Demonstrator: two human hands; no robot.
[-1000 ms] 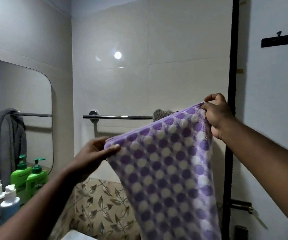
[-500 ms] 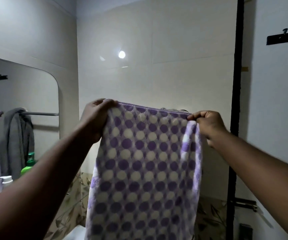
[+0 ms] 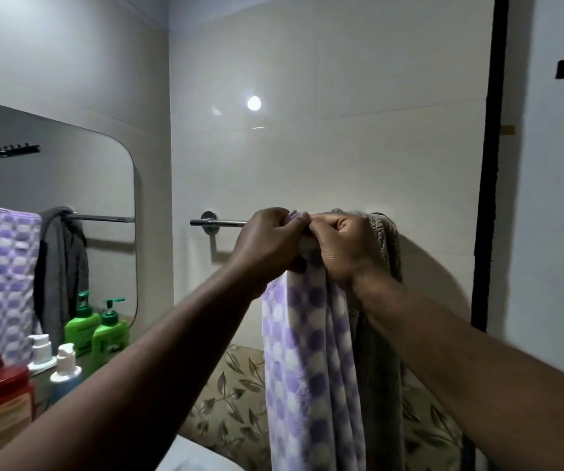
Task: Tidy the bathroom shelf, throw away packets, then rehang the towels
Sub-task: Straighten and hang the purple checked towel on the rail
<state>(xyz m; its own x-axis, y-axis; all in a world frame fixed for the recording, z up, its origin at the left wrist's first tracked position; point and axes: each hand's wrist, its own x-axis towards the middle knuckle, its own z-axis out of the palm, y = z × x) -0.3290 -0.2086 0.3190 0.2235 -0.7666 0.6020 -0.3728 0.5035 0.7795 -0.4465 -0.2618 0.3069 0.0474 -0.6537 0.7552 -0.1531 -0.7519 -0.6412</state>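
Near left, a red-lidded jar (image 3: 7,399) and a green pump bottle (image 3: 110,334) stood upright below the mirror (image 3: 70,178), tidying seemingly done. Beyond, the left grip (image 3: 270,239) and right grip (image 3: 345,253), touching, each pinched the gathered top of the purple spotted towel (image 3: 311,351) at the towel rail (image 3: 219,223), beside the hung grey towel (image 3: 384,239); draping and spreading apparently remained.

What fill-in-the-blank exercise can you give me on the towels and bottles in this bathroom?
The left hand and right hand grip the spotted towel, which is white and ____.
The plain towel already hanging on the rail is ____.
The pump bottle beside the mirror is ____.
Missing words: purple; grey; green.
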